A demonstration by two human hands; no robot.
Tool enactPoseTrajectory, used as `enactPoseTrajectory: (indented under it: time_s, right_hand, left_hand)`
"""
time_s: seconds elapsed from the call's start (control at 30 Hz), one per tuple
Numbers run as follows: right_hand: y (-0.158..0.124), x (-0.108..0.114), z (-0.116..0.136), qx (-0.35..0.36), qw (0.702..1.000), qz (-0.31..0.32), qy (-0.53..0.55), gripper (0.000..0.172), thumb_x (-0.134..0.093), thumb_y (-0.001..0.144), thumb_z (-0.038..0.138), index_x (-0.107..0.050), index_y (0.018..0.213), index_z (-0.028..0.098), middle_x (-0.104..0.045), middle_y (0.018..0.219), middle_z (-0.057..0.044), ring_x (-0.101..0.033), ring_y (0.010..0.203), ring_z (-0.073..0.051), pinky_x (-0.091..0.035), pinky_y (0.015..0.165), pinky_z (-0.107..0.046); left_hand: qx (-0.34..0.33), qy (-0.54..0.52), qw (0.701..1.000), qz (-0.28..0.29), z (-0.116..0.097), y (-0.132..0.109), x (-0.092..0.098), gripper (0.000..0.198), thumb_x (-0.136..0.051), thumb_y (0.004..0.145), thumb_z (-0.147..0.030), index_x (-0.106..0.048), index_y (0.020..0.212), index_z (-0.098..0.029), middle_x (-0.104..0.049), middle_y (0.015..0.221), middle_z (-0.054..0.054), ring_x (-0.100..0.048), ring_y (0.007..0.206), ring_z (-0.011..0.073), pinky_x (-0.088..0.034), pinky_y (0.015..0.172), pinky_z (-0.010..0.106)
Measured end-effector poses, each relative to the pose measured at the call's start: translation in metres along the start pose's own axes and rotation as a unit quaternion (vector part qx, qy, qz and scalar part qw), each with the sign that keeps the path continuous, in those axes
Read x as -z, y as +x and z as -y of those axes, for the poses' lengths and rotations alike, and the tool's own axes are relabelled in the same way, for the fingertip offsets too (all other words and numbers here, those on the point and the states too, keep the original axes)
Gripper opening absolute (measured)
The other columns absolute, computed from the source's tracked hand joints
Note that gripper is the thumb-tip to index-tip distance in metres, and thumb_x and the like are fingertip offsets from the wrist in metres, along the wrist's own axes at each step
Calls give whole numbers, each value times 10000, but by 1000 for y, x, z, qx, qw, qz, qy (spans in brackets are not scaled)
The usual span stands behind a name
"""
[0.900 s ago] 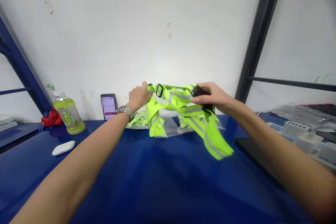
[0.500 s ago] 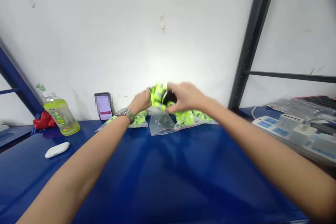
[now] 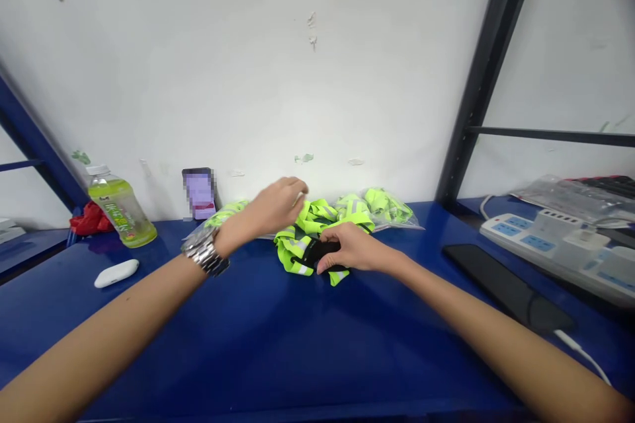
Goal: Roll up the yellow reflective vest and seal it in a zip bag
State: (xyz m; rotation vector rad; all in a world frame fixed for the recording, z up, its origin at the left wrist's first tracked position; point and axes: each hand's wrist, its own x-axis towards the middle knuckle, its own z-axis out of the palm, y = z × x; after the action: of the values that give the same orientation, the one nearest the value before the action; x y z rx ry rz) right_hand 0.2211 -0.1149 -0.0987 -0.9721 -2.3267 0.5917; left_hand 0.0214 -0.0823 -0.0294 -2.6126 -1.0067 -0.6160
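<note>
A bundle of neon-yellow reflective safety straps point(image 3: 290, 248) with a black part lies loosely spread on the blue table point(image 3: 297, 344). My right hand point(image 3: 354, 248) is closed on its black part, thumb toward me. Just above and left of the bundle is my left hand point(image 3: 278, 205), a metal watch on its wrist. Its fingers are curled together, and what they hold, if anything, is hidden. Behind stand clear plastic bags with similar yellow straps: one bag point(image 3: 389, 208) to the right, and bagged straps point(image 3: 228, 211) partly behind my left hand.
At left are a green drink bottle point(image 3: 122, 208), a red cloth or bag point(image 3: 92, 219), a white earphone case point(image 3: 116, 273) and a propped phone point(image 3: 201, 192). A black phone point(image 3: 506, 287) on a cable and a power strip point(image 3: 526, 234) lie at right. The wall closes off the back.
The yellow straps have come down onto the table and spread out. My left hand has let go of them and sits higher; my right hand has lowered with them. The view has shifted, showing the black phone.
</note>
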Motion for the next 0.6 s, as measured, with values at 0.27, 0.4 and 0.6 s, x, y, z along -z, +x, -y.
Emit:
enactPoseTrajectory:
  time_s: [0.27,0.4,0.6]
  right_hand:
    - [-11,-1,-15,-11,996,48,75,285,-710,745,341,-620,928,142,-620,800,-3,-556,714,-146,-409,634,-242]
    - [-25,-9,-12,12,1000,2,-13,314,-571,865,343,-571,1114,152,-645,1002,-79,-601,874,-198,-461,782,-326]
    - [-40,-28,-7,49,989,-19,-139,714,-656,783,515,-411,1343,148,-537,1236,-181,-512,1143,-308,-447,937,-460]
  left_hand:
    - [-67,-93,991,67,-35,-86,-51,368,-444,954,-419,-426,1239,-188,-582,1160,125,-569,1046,256,-486,873,404]
    - [-45,-124,989,71,-21,-94,-62,297,-434,959,-347,-435,1216,-198,-587,1121,103,-582,1018,233,-497,869,382]
    - [-60,-127,989,42,-25,-91,-58,276,-491,893,-242,-459,1162,-187,-549,1193,130,-580,1031,239,-501,855,361]
